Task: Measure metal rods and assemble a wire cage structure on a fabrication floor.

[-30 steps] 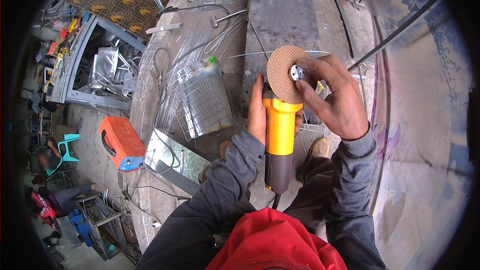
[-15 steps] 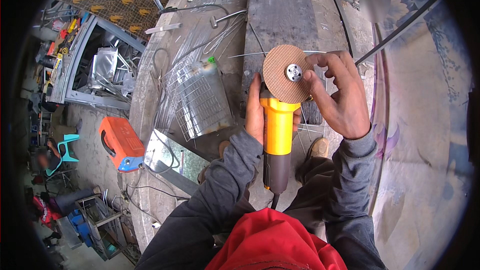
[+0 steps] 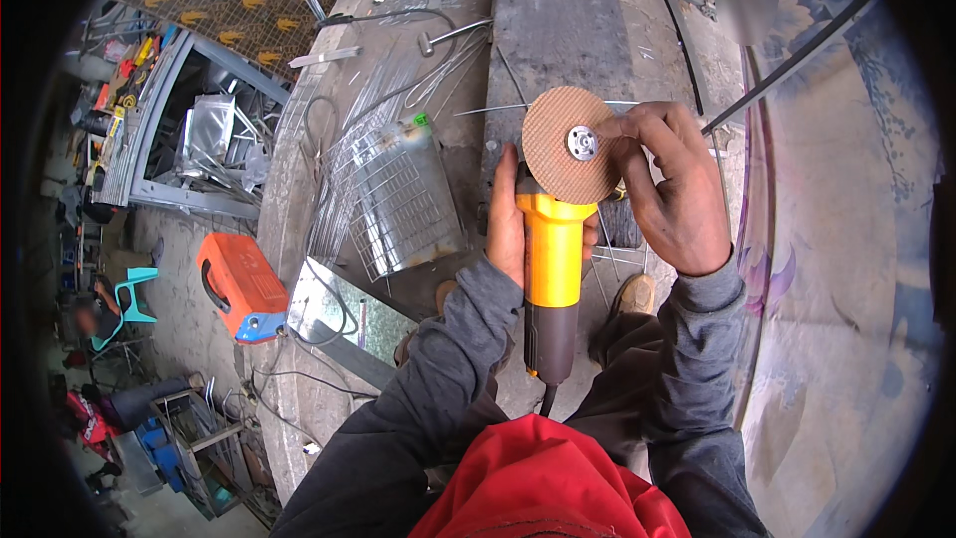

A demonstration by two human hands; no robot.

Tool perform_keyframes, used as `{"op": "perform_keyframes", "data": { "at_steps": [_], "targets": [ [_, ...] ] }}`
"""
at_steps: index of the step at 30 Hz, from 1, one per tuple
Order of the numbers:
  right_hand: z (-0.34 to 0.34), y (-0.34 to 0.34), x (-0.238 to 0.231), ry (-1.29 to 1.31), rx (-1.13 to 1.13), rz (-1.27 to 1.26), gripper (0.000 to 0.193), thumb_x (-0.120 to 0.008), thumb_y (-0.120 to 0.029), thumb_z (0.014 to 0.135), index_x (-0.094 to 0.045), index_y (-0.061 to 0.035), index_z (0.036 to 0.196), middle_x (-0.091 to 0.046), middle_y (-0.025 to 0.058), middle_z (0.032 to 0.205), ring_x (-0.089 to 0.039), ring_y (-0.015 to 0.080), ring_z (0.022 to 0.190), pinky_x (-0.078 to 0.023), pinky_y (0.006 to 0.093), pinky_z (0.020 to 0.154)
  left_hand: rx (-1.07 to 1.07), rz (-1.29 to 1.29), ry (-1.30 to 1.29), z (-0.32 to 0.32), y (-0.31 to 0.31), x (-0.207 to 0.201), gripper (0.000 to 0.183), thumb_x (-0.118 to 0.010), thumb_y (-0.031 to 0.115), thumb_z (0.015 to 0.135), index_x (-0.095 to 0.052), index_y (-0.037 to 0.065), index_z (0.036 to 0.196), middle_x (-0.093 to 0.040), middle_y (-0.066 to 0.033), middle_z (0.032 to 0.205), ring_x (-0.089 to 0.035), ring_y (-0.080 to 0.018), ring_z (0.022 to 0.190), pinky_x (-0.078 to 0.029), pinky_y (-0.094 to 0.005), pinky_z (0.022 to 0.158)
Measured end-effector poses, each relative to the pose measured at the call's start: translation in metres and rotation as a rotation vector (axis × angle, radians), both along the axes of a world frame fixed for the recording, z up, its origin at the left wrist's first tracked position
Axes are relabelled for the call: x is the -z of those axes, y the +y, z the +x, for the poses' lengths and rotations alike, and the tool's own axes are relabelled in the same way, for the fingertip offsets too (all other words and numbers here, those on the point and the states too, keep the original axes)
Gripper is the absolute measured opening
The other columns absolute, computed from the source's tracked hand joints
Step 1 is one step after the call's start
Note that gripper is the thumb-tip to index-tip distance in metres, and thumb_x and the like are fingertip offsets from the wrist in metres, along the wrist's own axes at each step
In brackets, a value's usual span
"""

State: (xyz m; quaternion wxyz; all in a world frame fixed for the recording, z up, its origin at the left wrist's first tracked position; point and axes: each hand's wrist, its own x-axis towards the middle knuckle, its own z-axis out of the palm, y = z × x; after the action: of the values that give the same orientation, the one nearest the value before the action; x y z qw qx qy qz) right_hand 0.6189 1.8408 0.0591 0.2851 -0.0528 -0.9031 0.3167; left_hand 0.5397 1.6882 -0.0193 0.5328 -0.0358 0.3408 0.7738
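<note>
My left hand (image 3: 507, 214) is wrapped round the head end of a yellow and black angle grinder (image 3: 554, 259), which stands upright before me with its cord end toward my body. A round tan cutting disc (image 3: 554, 159) with a woven surface sits on the grinder, facing up at me. At the disc's centre is a silver flange nut (image 3: 582, 142). My right hand (image 3: 677, 179) is at the disc's right side, thumb and forefinger drawn together on it, the forefinger reaching close to the nut. My other right fingers are curled.
A dark plank (image 3: 563, 20) runs away ahead. Left of it lie a hammer (image 3: 426, 43), thin metal rods, a wire grid on sheet metal (image 3: 403, 199) and a shiny plate (image 3: 349, 324). An orange machine (image 3: 241, 284) with cables stands farther left. A patterned cloth (image 3: 836, 339) hangs at right.
My right thumb and forefinger have moved closer together, and the forefinger has come nearer the nut. The disc's nut has turned and shifted slightly left; my left hand keeps its hold.
</note>
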Motion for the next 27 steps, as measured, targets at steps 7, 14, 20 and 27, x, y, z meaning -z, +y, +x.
{"op": "perform_keyframes", "data": {
  "at_steps": [7, 14, 20, 27],
  "targets": [
    [0.002, -0.001, -0.001, -0.047, -0.208, -0.159, 0.074, -0.069, -0.005, 0.075, -0.044, -0.0118, 0.144, -0.040, 0.0228, 0.144, -0.044, 0.0392, 0.132, -0.038, 0.0423, 0.109, -0.025, 0.026, -0.088, -0.002, -0.007, 0.002, 0.076, -0.042, 0.074, 0.088, -0.060, 0.004, 0.113, -0.068, -0.0121, 0.082, -0.068, -0.0218, 0.064, -0.058, -0.0331, 0.057],
    [0.002, 0.004, -0.002, -0.326, -0.170, -0.459, 0.091, -0.079, -0.012, 0.071, -0.034, -0.0115, 0.150, -0.035, 0.0277, 0.145, -0.037, 0.0409, 0.136, -0.035, 0.0437, 0.111, -0.206, 0.129, 0.311, -0.007, -0.011, 0.000, 0.050, -0.044, 0.048, 0.100, -0.036, 0.017, 0.139, -0.062, -0.0168, 0.116, -0.071, -0.0262, 0.080, -0.063, -0.0373, 0.062],
    [-0.006, 0.002, 0.010, -0.046, -0.124, -0.055, 0.099, -0.089, -0.031, 0.068, -0.035, -0.0073, 0.149, -0.039, 0.0277, 0.143, -0.045, 0.0378, 0.131, -0.043, 0.0428, 0.104, -0.230, 0.130, 0.407, -0.016, -0.016, 0.004, 0.048, -0.041, 0.042, 0.102, -0.029, 0.018, 0.142, -0.058, -0.0180, 0.123, -0.071, -0.0286, 0.083, -0.063, -0.0384, 0.063],
    [-0.001, -0.004, -0.004, -0.313, -0.082, -0.448, 0.103, -0.090, -0.030, 0.065, -0.034, -0.0100, 0.150, -0.034, 0.0257, 0.147, -0.042, 0.0401, 0.134, -0.040, 0.0449, 0.108, -0.152, 0.197, 0.440, -0.015, -0.021, 0.005, 0.045, -0.040, 0.035, 0.103, -0.031, 0.013, 0.141, -0.053, -0.0176, 0.131, -0.068, -0.0303, 0.098, -0.062, -0.0414, 0.073]
  ]
}}
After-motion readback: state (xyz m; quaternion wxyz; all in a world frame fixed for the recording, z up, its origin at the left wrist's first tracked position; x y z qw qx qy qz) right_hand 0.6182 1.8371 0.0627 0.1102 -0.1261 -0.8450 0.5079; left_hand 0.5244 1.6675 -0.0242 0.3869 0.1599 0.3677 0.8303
